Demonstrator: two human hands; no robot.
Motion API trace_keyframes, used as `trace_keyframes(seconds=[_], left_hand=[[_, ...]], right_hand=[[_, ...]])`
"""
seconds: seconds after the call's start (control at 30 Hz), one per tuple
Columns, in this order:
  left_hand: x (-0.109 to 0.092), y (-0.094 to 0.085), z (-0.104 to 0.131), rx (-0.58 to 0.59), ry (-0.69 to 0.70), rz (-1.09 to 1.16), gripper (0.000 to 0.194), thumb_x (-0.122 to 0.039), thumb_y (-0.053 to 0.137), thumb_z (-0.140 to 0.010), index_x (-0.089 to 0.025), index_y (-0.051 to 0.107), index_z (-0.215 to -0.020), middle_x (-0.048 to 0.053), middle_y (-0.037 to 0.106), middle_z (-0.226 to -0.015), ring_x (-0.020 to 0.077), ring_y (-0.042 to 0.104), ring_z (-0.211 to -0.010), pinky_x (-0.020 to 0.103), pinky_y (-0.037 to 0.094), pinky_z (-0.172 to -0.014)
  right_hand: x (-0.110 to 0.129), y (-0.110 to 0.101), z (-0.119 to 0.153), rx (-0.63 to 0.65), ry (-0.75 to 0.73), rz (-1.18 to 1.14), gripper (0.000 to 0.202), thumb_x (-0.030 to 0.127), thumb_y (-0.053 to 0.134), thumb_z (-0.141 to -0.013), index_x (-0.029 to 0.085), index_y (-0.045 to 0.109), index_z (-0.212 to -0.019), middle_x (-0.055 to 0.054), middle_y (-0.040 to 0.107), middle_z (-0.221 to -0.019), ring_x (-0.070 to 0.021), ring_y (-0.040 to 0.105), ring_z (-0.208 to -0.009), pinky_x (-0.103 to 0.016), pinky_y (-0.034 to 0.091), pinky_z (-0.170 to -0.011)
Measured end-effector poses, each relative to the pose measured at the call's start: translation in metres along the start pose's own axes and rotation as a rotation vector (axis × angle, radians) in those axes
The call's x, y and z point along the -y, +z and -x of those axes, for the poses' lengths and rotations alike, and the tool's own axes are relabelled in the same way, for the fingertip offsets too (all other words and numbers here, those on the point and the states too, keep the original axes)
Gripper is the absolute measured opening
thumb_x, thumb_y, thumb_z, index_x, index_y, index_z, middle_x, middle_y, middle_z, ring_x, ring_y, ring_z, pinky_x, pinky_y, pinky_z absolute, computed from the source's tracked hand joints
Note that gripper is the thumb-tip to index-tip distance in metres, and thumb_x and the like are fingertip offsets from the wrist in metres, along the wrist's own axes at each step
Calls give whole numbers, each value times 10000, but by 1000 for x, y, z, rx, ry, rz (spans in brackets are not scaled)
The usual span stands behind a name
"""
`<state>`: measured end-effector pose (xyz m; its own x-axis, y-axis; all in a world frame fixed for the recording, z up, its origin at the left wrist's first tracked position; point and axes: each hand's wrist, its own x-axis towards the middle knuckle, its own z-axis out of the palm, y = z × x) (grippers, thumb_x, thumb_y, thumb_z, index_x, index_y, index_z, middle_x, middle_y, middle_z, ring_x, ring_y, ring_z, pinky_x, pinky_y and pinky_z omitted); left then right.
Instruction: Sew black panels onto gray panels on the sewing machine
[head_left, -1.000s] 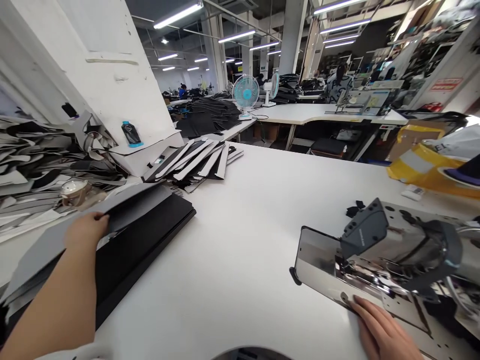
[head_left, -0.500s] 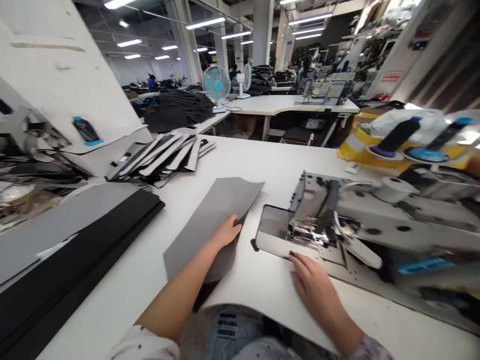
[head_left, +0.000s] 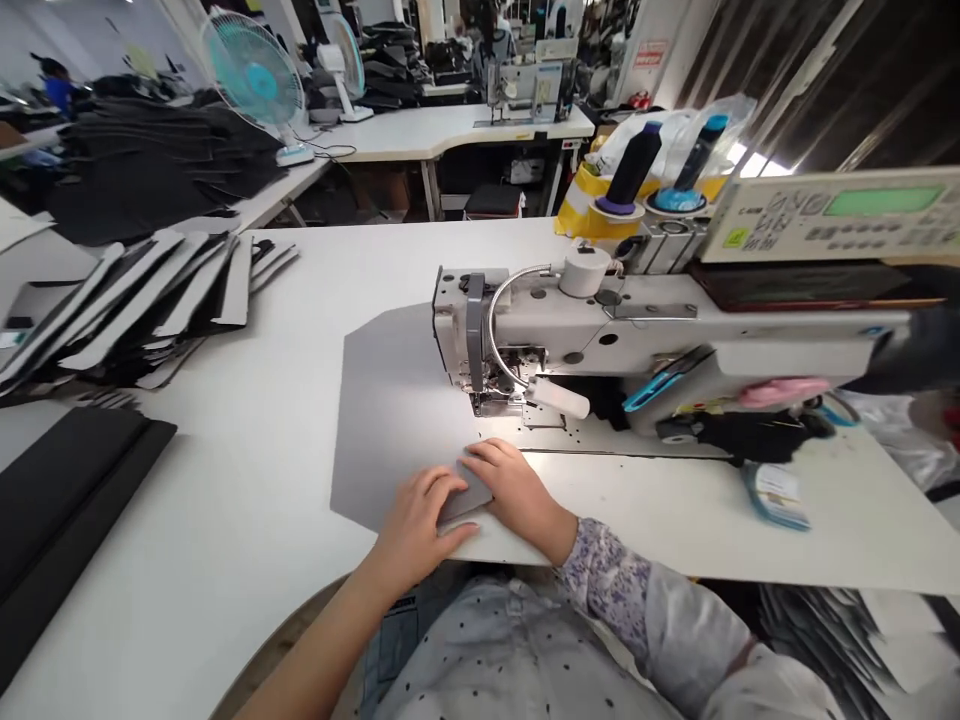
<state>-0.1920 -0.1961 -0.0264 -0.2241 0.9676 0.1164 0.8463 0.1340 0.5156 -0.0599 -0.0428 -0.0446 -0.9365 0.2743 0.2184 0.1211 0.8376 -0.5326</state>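
Note:
A flat grey fabric panel [head_left: 390,390] lies on the white table, its right edge under the head of a sewing machine [head_left: 517,330]. My left hand [head_left: 424,515] rests on the panel's near part, fingers lying on the surface and thumb spread away. Beside it, my right hand [head_left: 514,490] is closed on the panel's near right edge; its thumb is hidden. Just beyond my right fingers is the presser foot area [head_left: 495,400], lit by a small lamp.
Grey and black strips [head_left: 172,290] are piled at the left, behind a black folded stack [head_left: 67,520]. Thread cones [head_left: 634,170] and a control panel [head_left: 840,215] stand behind the machine. A small blue-and-white packet [head_left: 776,495] lies at the right.
The grey panel has moved right, up to the machine. My right hand has left the table beside the needle plate and taken the panel's edge. My view has turned right and down.

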Motion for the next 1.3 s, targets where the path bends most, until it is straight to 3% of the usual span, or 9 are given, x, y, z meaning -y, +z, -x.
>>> trace_keyframes(seconds=[0.1, 0.2, 0.33, 0.63, 0.8, 0.97, 1.03, 1.3], left_hand=[[-1, 4, 12, 2, 12, -97, 156, -320, 530, -907, -237, 604, -1016, 45, 617, -1056, 209, 554, -1011, 403, 463, -916], [0, 3, 7, 23, 9, -121, 150, -281, 492, -926, -241, 632, -965, 28, 640, -992, 201, 559, -984, 375, 462, -884], [0, -2, 2, 53, -21, -115, 184, -321, 487, -934, -248, 655, -940, 17, 655, -959, 199, 559, -968, 352, 454, -843], [-11, 0, -11, 47, -94, -318, 216, -297, 483, -926, -208, 637, -804, 36, 625, -780, 196, 558, -775, 332, 441, -693], [-13, 8, 0, 6, 75, -363, 216, -167, 469, -918, -227, 652, -1015, 58, 667, -996, 221, 593, -931, 395, 476, -829], [6, 16, 7, -71, 200, -300, 291, -167, 467, -927, -243, 637, -1150, 36, 671, -1138, 244, 558, -1139, 443, 428, -1011], [17, 16, -6, -60, 212, -287, 295, -159, 464, -927, -246, 648, -1140, 24, 678, -1138, 239, 563, -1146, 436, 435, -1012], [52, 5, -94, -81, 131, -165, 255, -211, 475, -920, -245, 700, -1036, 18, 713, -1040, 206, 601, -1076, 394, 474, -983]], right_hand=[[3, 0, 11, -27, 18, -29, 368, 95, 601, -801, 183, 603, -1159, -102, 582, -1218, -236, 492, -1132, -408, 411, -988], [8, -2, 28, -39, 56, -43, 144, 204, 554, -908, 195, 644, -1021, -63, 636, -1002, -203, 547, -959, -362, 439, -889], [9, -5, 37, -27, 67, -19, 207, 280, 470, -973, 208, 665, -975, -44, 642, -917, -183, 549, -887, -340, 417, -859], [15, -11, 7, 83, 294, 65, 114, 145, 597, -837, 185, 600, -731, -8, 588, -753, -156, 537, -756, -283, 397, -722], [17, -4, 15, 43, 216, 147, 100, 165, 565, -885, 192, 624, -808, -16, 583, -770, -166, 514, -756, -294, 386, -725], [15, 3, 31, 7, 88, 222, 156, 186, 513, -941, 199, 665, -968, -51, 601, -848, -188, 515, -811, -322, 391, -775], [9, 5, 26, -1, 86, 260, 179, 191, 505, -948, 206, 665, -1027, -57, 608, -877, -191, 516, -818, -327, 392, -775], [-25, 5, -31, -90, 151, 362, 278, 233, 489, -952, 147, 629, -1176, -108, 597, -950, -226, 507, -859, -360, 408, -784]])
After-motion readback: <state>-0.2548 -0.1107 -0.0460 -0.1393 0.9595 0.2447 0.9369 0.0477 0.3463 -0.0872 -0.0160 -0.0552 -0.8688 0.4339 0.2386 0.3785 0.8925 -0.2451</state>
